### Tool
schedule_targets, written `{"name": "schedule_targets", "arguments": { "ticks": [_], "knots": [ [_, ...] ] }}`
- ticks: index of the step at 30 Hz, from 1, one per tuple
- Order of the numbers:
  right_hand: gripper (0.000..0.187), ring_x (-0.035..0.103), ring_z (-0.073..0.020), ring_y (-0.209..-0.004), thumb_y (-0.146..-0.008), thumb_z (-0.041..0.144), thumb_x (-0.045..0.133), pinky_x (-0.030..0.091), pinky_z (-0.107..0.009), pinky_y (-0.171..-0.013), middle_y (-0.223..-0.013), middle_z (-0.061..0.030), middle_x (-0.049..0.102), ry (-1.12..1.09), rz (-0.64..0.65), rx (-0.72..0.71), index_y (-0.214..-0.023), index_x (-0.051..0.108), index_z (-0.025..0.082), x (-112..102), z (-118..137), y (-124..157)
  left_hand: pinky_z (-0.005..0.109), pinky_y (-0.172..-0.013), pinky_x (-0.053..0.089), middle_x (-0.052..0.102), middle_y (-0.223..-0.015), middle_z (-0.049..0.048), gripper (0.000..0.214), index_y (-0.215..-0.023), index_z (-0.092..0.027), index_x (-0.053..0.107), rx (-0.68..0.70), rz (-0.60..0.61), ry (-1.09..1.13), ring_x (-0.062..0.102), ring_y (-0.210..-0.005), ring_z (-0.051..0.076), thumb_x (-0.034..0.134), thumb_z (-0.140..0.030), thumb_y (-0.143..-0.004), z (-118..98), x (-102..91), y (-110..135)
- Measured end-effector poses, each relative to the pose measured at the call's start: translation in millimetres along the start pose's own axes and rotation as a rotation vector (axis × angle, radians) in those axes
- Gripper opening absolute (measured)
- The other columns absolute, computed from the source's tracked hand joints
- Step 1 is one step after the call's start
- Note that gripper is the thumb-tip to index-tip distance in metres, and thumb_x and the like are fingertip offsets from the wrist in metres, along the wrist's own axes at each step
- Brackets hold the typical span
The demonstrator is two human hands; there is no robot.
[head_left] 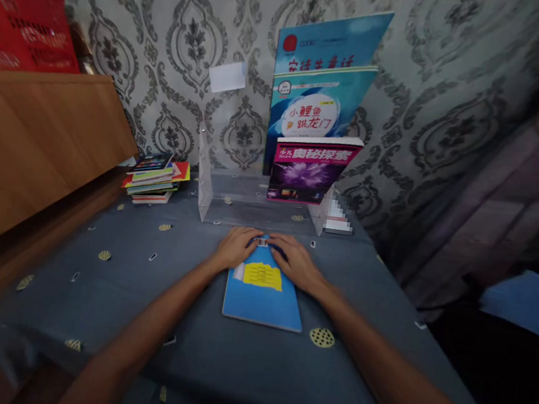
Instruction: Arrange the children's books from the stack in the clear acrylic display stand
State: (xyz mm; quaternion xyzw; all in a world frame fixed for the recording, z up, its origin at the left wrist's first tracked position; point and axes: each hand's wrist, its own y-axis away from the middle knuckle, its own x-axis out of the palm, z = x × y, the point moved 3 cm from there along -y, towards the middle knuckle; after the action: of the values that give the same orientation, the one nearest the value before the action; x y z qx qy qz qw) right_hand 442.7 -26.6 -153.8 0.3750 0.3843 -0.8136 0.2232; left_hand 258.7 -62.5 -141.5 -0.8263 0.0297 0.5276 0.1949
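Observation:
A blue book [260, 305] with a yellow patch of text lies on the cloth-covered table, directly in front of me. My left hand [238, 247] grips its far left corner, fingers curled toward the far edge. At the far right corner, my right hand [295, 261] grips the same book, thumb on the cover. The fingertips of both hands nearly meet at the far edge, partly covering it. Just beyond them stands a clear stepped rack [233, 209], with a purple-and-black book [310, 171], a teal book [353, 97] and a taller blue book [341, 36] leaning upright on its right side.
A stack of small books [154, 180] sits at the table's back left. Left of the table is a wooden cabinet [35, 131] bearing a red basket [25, 24]. A white card [227, 77] shows above the rack's left side. Patterned wallpaper [197, 33] closes off the back.

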Motion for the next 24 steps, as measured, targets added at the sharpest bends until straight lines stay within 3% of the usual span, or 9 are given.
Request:
{"name": "schedule_targets", "arguments": {
  "ticks": [24],
  "knots": [
    [0.036,0.061,-0.0274,-0.124,-0.1,0.023,0.044,0.047,-0.049,-0.108,-0.129,-0.0141,0.068,0.023,0.022,0.106,-0.128,0.066,0.015,-25.3,-25.2,6.0,0.048,-0.109,0.045,0.066,-0.121,0.0123,0.032,-0.12,-0.017,0.064,0.013,-0.178,0.039,0.059,-0.117,0.026,0.043,-0.019,-0.096,5.3,5.3,1.1]
  ]
}}
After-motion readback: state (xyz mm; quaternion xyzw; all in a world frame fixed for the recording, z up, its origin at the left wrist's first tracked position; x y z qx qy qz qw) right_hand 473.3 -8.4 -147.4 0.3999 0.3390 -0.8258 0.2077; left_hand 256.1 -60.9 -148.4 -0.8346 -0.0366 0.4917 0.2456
